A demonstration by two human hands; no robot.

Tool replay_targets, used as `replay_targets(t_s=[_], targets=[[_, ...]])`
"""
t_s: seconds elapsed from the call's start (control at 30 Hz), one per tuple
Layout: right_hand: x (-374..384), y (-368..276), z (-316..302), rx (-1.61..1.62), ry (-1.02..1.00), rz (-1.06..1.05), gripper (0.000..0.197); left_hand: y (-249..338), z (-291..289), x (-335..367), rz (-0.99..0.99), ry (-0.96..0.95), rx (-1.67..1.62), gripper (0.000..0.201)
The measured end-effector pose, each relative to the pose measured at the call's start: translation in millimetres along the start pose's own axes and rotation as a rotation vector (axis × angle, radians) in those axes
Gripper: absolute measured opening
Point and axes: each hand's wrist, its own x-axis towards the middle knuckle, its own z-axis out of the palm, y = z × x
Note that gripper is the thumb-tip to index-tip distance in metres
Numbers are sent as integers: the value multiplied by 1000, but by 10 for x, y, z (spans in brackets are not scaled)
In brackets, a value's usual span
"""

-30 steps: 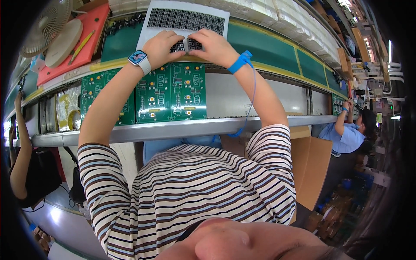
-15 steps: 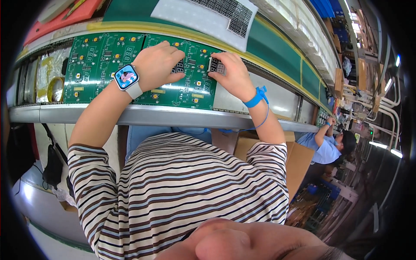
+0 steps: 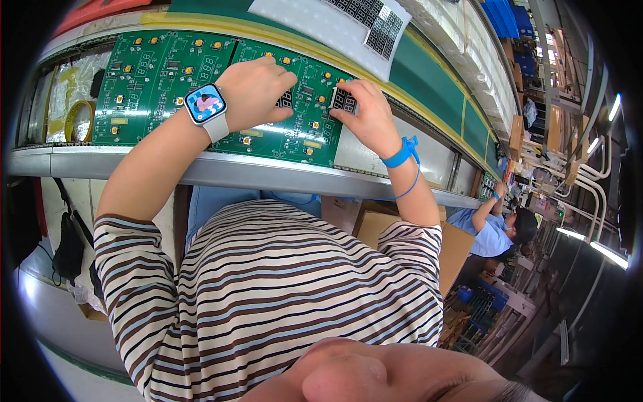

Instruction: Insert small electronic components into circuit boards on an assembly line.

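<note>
Two green circuit boards lie side by side on the conveyor rails in front of me. The left board [image 3: 155,90] carries small yellow-topped buttons and printed digit outlines. Over the right board [image 3: 268,144], my left hand [image 3: 258,92] is closed, thumb and fingers pinching a black digit display [image 3: 286,99]; its fingertips are partly hidden. My right hand [image 3: 370,115] pinches a second digit display [image 3: 345,102] at that board's right edge. Whether either display is seated in the board cannot be seen. A watch is on my left wrist, a blue strap with a cord on my right.
Behind the boards, a white foam tray [image 3: 396,50] holds rows of digit displays. A yellow tape roll [image 3: 82,120] lies at the left among clear plastic. The metal rail [image 3: 127,164] runs along the near edge. A cardboard box [image 3: 457,253] stands below; a co-worker [image 3: 492,231] sits at far right.
The whole view has shifted slightly, with the boards a little higher at the left. Both hands keep their pinch on the displays, with little visible movement over the board.
</note>
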Motion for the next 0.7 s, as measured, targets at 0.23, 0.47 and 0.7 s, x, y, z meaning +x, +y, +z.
replay_targets(t_s=[0.23,0.47,0.7], targets=[[2,-3,13,-34,8,-35,42,-9,-14,9,-7,12,21,35],[1,-9,19,52,44,52,39,-25,0,11,-2,12,18,35],[-91,51,13,-120,87,-138,26,-42,0,9,11,23,5,35]])
